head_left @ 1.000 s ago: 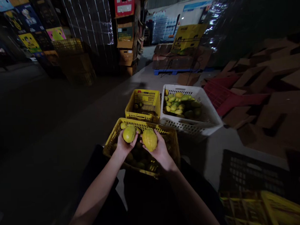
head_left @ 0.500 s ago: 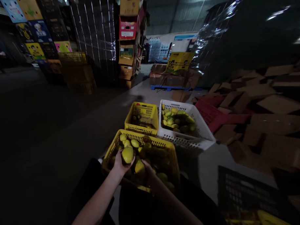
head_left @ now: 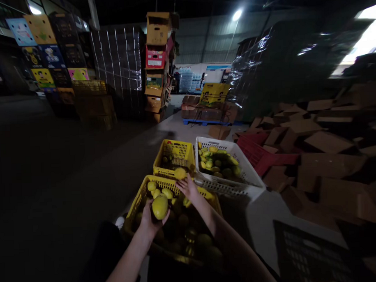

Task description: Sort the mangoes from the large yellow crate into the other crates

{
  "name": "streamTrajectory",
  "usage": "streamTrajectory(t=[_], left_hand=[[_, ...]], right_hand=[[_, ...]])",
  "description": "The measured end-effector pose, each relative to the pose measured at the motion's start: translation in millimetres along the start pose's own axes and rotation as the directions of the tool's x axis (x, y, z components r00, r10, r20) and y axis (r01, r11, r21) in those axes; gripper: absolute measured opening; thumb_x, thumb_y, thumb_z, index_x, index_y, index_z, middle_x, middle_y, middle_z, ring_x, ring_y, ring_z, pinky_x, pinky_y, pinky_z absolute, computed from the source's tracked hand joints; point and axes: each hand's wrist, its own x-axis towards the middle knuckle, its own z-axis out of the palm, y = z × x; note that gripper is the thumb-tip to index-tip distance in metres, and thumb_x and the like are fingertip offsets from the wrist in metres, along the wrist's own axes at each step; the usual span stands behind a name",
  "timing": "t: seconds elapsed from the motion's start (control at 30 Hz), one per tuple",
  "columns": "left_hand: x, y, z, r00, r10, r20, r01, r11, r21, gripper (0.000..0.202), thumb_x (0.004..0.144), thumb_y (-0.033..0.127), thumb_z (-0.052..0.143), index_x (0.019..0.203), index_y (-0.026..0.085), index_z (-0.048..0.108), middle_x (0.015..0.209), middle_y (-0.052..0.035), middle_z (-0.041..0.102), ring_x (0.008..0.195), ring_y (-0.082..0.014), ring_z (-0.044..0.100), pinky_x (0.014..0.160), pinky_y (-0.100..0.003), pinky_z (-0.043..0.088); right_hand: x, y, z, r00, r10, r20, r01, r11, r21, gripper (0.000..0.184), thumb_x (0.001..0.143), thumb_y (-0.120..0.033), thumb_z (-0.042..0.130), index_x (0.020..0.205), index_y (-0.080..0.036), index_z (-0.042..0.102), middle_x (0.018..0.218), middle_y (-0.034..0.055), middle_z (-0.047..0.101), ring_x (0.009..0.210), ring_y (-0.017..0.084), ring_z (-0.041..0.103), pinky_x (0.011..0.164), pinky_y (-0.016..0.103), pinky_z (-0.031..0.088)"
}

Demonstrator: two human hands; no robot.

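Observation:
My left hand point(head_left: 150, 218) is wrapped round a yellow melon point(head_left: 160, 206), held above the front yellow crate point(head_left: 137, 203). My right hand point(head_left: 189, 188) reaches over that crate's far rim with its fingers stretched out. Just beyond those fingertips is another yellow melon point(head_left: 180, 173), blurred and seemingly loose, by the near side of the rear yellow crate point(head_left: 173, 171). Several yellow melons point(head_left: 167, 193) lie in the front crate, where shadow hides much of the load. A few dark round fruits point(head_left: 165, 159) sit in the rear crate.
A white crate point(head_left: 250, 171) of yellow and green fruit stands right of the rear crate. Flattened cardboard boxes point(head_left: 330, 152) and a red crate point(head_left: 256, 153) are heaped to the right. Stacked cartons point(head_left: 156, 57) and a blue pallet point(head_left: 202, 122) stand farther back.
My right hand has moved from inside the front crate up and forward, and a yellow melon has left it toward the rear crate. My left hand still holds its melon. The view has tilted up.

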Motion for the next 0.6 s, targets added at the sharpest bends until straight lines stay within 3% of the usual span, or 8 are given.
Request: streamTrajectory(t=[0.1, 0.2, 0.27, 0.37, 0.47, 0.53, 0.6], left_hand=[[4.8, 0.3, 1.0, 0.999, 0.029, -0.026, -0.029, 1.0, -0.013, 0.021, 0.09, 0.021, 0.054, 0.109, 0.019, 0.063, 0.071, -0.0023, 0.069, 0.06, -0.0192, 0.068, 0.061, -0.032, 0.059], [10.4, -4.1, 0.0, 0.998, 0.041, -0.046, -0.041, 0.999, 0.011, 0.018, 0.09, 0.022, 0.055, 0.106, 0.019, 0.062, 0.072, -0.0022, 0.069, 0.059, -0.0186, 0.068, 0.06, -0.03, 0.058], [13.5, -9.6, -2.0, 0.999, 0.01, -0.046, -0.007, 0.998, 0.058, 0.019, 0.092, 0.024, 0.054, 0.108, 0.018, 0.062, 0.072, -0.004, 0.07, 0.061, -0.0204, 0.068, 0.06, -0.031, 0.058], [20.8, -20.9, -8.3, 0.998, -0.032, -0.059, 0.039, 0.993, 0.115, 0.025, 0.091, 0.026, 0.054, 0.114, 0.018, 0.061, 0.074, -0.0042, 0.07, 0.063, -0.0219, 0.069, 0.062, -0.034, 0.059], [35.6, -35.4, -22.1, 0.993, -0.057, -0.105, 0.074, 0.983, 0.166, 0.03, 0.088, 0.024, 0.058, 0.118, 0.02, 0.06, 0.076, -0.0034, 0.071, 0.062, -0.0212, 0.068, 0.064, -0.034, 0.059], [47.4, -47.6, -35.6, 0.99, -0.083, -0.116, 0.106, 0.972, 0.208, 0.029, 0.088, 0.024, 0.058, 0.117, 0.021, 0.06, 0.072, -0.003, 0.069, 0.058, -0.0208, 0.067, 0.061, -0.034, 0.059], [56.2, -62.1, -49.3, 0.993, -0.103, -0.056, 0.114, 0.964, 0.241, 0.027, 0.088, 0.025, 0.055, 0.115, 0.021, 0.06, 0.066, -0.002, 0.066, 0.049, -0.0205, 0.062, 0.056, -0.034, 0.057]], right_hand=[[2.2, -11.1, -8.7, 1.0, -0.017, 0.022, 0.019, 0.997, -0.074, 0.036, 0.09, -0.052, 0.047, 0.109, -0.026, 0.063, 0.116, 0.0123, 0.07, 0.105, 0.025, 0.071, 0.087, 0.042, 0.06], [-27.5, 10.7, -19.0, 0.994, 0.045, 0.096, -0.023, 0.975, -0.22, 0.025, 0.084, -0.041, 0.057, 0.094, -0.021, 0.066, 0.097, 0.0125, 0.074, 0.086, 0.025, 0.074, 0.083, 0.043, 0.06], [-48.7, 27.6, -23.6, 0.991, 0.093, 0.098, -0.05, 0.926, -0.374, 0.022, 0.085, -0.035, 0.056, 0.094, -0.017, 0.067, 0.091, 0.0127, 0.074, 0.081, 0.025, 0.075, 0.079, 0.043, 0.061], [-67.7, 37.1, -24.1, 0.993, 0.089, 0.078, -0.015, 0.75, -0.661, 0.022, 0.086, -0.021, 0.055, 0.103, -0.015, 0.068, 0.107, 0.016, 0.074, 0.102, 0.028, 0.073, 0.09, 0.041, 0.057], [-78.9, 29.9, -20.4, 0.994, 0.059, 0.09, 0.043, 0.543, -0.839, 0.029, 0.086, -0.014, 0.056, 0.112, -0.015, 0.069, 0.123, 0.0191, 0.071, 0.125, 0.033, 0.062, 0.107, 0.045, 0.045], [-89.4, 22.3, -18.9, 0.99, 0.07, 0.118, 0.079, 0.417, -0.906, 0.029, 0.087, -0.013, 0.056, 0.111, -0.014, 0.071, 0.124, 0.0217, 0.071, 0.125, 0.036, 0.062, 0.106, 0.047, 0.044], [-102.1, 15.8, -19.2, 0.982, 0.094, 0.161, 0.123, 0.326, -0.937, 0.027, 0.086, -0.011, 0.056, 0.105, -0.013, 0.074, 0.121, 0.0225, 0.073, 0.119, 0.037, 0.066, 0.101, 0.045, 0.048]])
